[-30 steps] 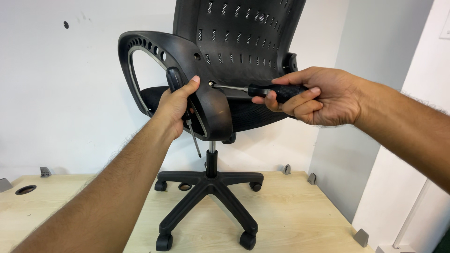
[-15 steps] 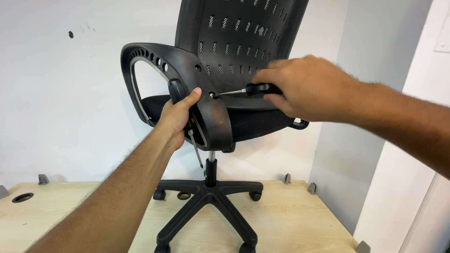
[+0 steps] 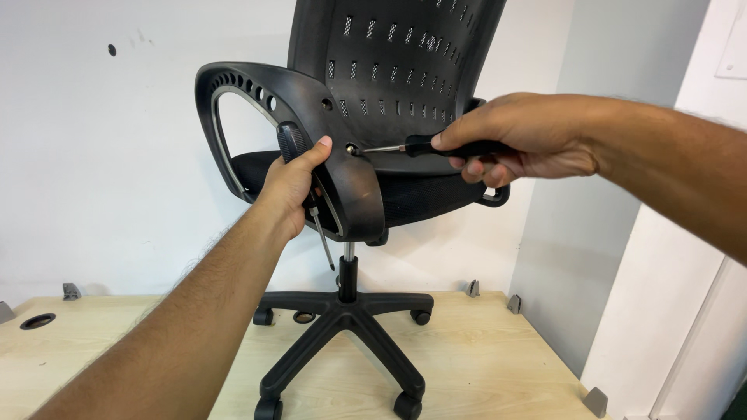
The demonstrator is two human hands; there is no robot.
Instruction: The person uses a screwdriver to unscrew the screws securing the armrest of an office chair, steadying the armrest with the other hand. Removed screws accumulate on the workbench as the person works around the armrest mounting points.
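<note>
Up on a light wooden table (image 3: 482, 358), right against a white wall (image 3: 117, 179), stands a black office chair (image 3: 389, 93), and the near armrest (image 3: 311, 117) is where the hands are. The right hand (image 3: 521, 144) has its fingers closed around the black handle of a screwdriver (image 3: 436, 146), held roughly level, with the metal tip sitting in a small hole (image 3: 352, 148) on the side face of the armrest. So that grip is clamped shut on the tool.

The left hand (image 3: 292, 183) is wrapped around the lower part of the same armrest, thumb pressed flat against the outer face just beside that hole. It's also got a second screwdriver (image 3: 307, 194) tucked in the fist: the black handle pokes out above the fingers and the thin shaft hangs down below the hand, pointing at the chair's post. Fingers closed there too, on both the tool and the armrest edge.

Further out, the mesh backrest (image 3: 397, 54) rises behind the armrest, the seat (image 3: 420, 194) sits under it, and the far armrest (image 3: 494, 194) peeks out below the right hand. The five-star base (image 3: 342, 319) with its casters rests on the tabletop. A round cable hole (image 3: 37, 320) shows in the table at far left, and small grey brackets (image 3: 71, 291) sit along the back edge.
</note>
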